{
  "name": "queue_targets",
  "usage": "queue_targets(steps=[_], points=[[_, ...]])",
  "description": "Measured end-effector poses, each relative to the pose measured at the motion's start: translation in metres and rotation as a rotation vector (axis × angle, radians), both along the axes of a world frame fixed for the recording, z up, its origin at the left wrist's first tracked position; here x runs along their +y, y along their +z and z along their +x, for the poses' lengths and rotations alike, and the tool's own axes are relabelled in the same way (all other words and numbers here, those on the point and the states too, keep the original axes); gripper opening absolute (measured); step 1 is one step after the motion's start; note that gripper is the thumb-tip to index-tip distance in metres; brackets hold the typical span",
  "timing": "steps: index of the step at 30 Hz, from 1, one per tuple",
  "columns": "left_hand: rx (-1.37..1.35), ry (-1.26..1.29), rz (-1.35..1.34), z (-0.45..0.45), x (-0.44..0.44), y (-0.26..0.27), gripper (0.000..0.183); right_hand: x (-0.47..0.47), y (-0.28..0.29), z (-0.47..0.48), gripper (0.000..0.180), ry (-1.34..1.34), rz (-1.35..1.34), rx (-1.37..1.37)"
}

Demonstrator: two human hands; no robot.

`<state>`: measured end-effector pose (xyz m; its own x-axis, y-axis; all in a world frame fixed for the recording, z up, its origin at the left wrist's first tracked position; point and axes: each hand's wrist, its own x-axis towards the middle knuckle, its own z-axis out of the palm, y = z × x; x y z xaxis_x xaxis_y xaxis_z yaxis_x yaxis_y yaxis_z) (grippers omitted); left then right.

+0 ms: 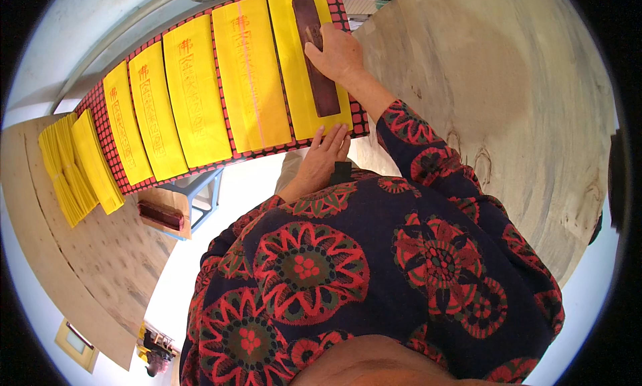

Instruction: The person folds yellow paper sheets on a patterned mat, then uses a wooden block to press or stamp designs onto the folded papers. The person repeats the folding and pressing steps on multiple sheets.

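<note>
My right hand (337,54) grips the upper part of a long, dark reddish-brown printing block (323,87). This block lies lengthwise on the rightmost yellow paper piece (288,65). My left hand (323,157) rests its fingertips on the near edge of that same piece, just below the block. To the left, several yellow pieces lie side by side; the closest one (251,75) has a pale pink line along it. Another yellow piece (195,92) beside it bears red printed writing, as do those farther left. What lies beneath the block is hidden.
A red-and-black patterned cloth (358,117) is under the papers. Folded yellow stacks (65,170) lie at the far left. A second reddish block (160,215) sits on cardboard over a blue stool (203,198). A wooden board (481,85) spans the right side.
</note>
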<state>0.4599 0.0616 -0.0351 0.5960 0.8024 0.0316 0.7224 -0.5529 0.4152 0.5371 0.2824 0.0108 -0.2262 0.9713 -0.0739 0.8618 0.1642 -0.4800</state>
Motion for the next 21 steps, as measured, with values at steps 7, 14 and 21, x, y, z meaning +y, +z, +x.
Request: queue_targets(steps=[7,14,21], points=[[-0.019,-0.013,0.002,-0.002,0.004,0.004,0.052,0.003,0.0,-0.005,0.039,0.015,-0.005,-0.049],[-0.035,-0.004,0.015,-0.002,0.003,0.004,0.05,0.004,-0.008,-0.009,0.038,0.002,0.01,-0.078],[-0.082,0.001,-0.02,-0.002,0.001,-0.004,0.052,0.003,-0.007,-0.009,0.038,0.016,-0.025,-0.075]])
